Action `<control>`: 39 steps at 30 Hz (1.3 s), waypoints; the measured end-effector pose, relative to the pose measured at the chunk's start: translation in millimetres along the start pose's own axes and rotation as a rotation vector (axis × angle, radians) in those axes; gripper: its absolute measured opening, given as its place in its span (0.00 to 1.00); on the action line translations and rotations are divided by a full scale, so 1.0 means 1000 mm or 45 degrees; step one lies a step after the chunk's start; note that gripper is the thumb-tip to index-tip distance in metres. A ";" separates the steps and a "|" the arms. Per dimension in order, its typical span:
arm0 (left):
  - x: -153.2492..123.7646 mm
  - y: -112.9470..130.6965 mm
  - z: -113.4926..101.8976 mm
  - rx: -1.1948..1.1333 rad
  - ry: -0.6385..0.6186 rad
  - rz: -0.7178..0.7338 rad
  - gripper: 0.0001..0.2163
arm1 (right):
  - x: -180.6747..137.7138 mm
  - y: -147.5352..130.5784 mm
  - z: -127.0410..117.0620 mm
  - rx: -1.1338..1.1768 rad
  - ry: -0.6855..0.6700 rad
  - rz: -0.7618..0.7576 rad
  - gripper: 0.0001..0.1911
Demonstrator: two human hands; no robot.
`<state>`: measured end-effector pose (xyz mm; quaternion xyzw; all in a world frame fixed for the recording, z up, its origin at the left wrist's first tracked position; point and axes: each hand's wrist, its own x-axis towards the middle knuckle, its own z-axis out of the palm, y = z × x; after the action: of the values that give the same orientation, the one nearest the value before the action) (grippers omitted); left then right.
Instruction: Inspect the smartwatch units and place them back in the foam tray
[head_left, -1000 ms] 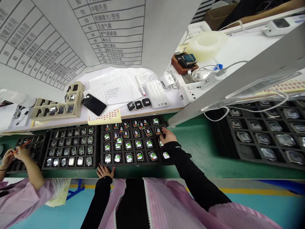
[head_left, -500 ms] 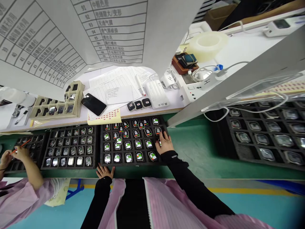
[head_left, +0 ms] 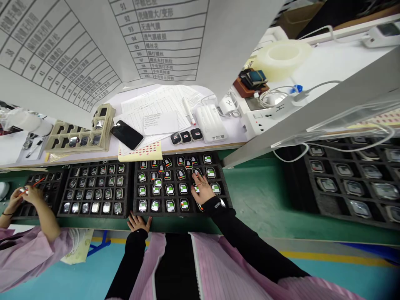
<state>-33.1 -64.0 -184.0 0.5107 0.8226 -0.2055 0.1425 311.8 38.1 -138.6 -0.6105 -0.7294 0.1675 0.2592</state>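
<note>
In front of me lies a black foam tray [head_left: 223, 187] with rows of square smartwatch bodies, many showing green-and-white screens. My right hand [head_left: 203, 189] reaches over the tray's right part, fingers stretched out and apart, fingertips on or just above the watches there. It hides part of the watches beneath it, and whether it presses a screen I cannot tell. A lit watch [head_left: 210, 172] sits just right of its fingers. My left hand [head_left: 139, 222] rests with spread fingers at the tray's front left corner, holding nothing.
Left of my tray is a second watch tray [head_left: 126, 187]; beyond it a co-worker's hands [head_left: 26, 198] hold a thin orange tool. More watches fill a tray [head_left: 331, 210] at right. A phone [head_left: 127, 135], papers and a white charger box [head_left: 211, 123] lie on the shelf behind a slanted post [head_left: 265, 143].
My right hand has moved left from the tray's right-edge column to the neighbouring column, uncovering the watches at the right edge. My left hand stays at the front corner. The view has shifted slightly.
</note>
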 end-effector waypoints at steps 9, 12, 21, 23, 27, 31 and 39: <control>-0.007 -0.001 -0.006 -0.050 -0.004 0.040 0.41 | 0.006 -0.038 0.015 0.003 -0.108 -0.130 0.38; -0.009 -0.001 -0.008 -0.061 0.002 0.042 0.42 | 0.005 -0.040 0.020 -0.039 -0.159 -0.121 0.40; -0.013 0.001 -0.012 -0.081 0.009 0.045 0.41 | 0.020 -0.046 0.028 -0.034 -0.274 -0.138 0.38; -0.013 0.001 -0.013 -0.082 0.010 0.047 0.41 | 0.025 -0.055 0.030 -0.027 -0.315 -0.176 0.39; -0.014 0.002 -0.015 -0.080 0.015 0.049 0.41 | 0.033 -0.070 0.034 -0.017 -0.326 -0.221 0.39; -0.014 0.002 -0.015 -0.078 0.018 0.044 0.39 | 0.042 -0.071 0.039 -0.011 -0.307 -0.203 0.38; -0.014 0.001 -0.016 -0.101 -0.025 0.059 0.39 | 0.067 -0.071 0.034 0.029 -0.339 -0.250 0.38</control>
<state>-26.5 -66.8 -164.4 0.5218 0.8165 -0.1743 0.1753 227.2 92.1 -114.3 -0.5057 -0.8115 0.2291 0.1825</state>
